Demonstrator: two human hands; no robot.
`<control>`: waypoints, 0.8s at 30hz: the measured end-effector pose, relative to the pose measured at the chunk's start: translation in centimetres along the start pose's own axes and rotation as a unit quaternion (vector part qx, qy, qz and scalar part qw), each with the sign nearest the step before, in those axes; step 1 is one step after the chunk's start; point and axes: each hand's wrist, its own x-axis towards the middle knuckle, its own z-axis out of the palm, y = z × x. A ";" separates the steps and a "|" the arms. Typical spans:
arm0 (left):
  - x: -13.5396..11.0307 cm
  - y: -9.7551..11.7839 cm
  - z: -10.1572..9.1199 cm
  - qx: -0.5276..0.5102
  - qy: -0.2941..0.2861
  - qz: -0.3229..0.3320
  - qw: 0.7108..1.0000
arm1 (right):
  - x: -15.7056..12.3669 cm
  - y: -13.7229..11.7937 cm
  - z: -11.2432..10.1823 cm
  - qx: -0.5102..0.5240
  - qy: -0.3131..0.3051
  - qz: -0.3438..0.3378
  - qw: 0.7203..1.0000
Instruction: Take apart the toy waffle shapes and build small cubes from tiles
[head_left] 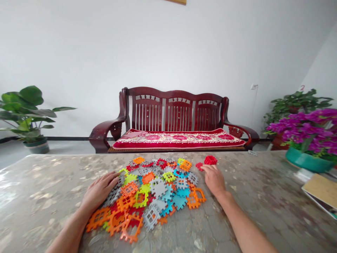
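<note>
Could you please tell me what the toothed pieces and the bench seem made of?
Toothed pieces: probably hard plastic, fairly glossy, judging by their even, bright colours and moulded-looking teeth.
Bench: apparently varnished wood, dark red, given its slats and glossy highlights.

**Heap fills the middle, lanes run down both sides**

The heap of toothed plastic pieces [158, 186] blocks the middle of the tabletop [250, 203], its pieces overlapping, so a hand can cross there only from above. The left hand [102, 187] lies against the heap's left edge; outside it, bare surface runs to the left rim. A narrow strip parts the heap from the right hand [214, 178], with a small red piece [199, 166] at its fingertips, perhaps touching, and a red cluster [211, 160] just beyond. Farther right, a broad lane opens before the teal flowerpot [306, 161] and the tan-topped stack [321, 192] stand in the way.
</note>
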 end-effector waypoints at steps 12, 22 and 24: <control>0.0 -0.1 0.0 0.003 -0.009 -0.001 1.000 | -0.2 -1.4 0.4 -0.105 -0.086 0.047 0.990; 0.0 0.0 0.0 0.007 -0.005 -0.001 1.000 | -0.1 -2.4 0.4 -0.125 -0.069 0.074 0.987; -0.1 0.0 0.0 0.007 -0.010 -0.003 1.000 | 0.1 -2.4 0.4 -0.127 -0.070 0.080 0.986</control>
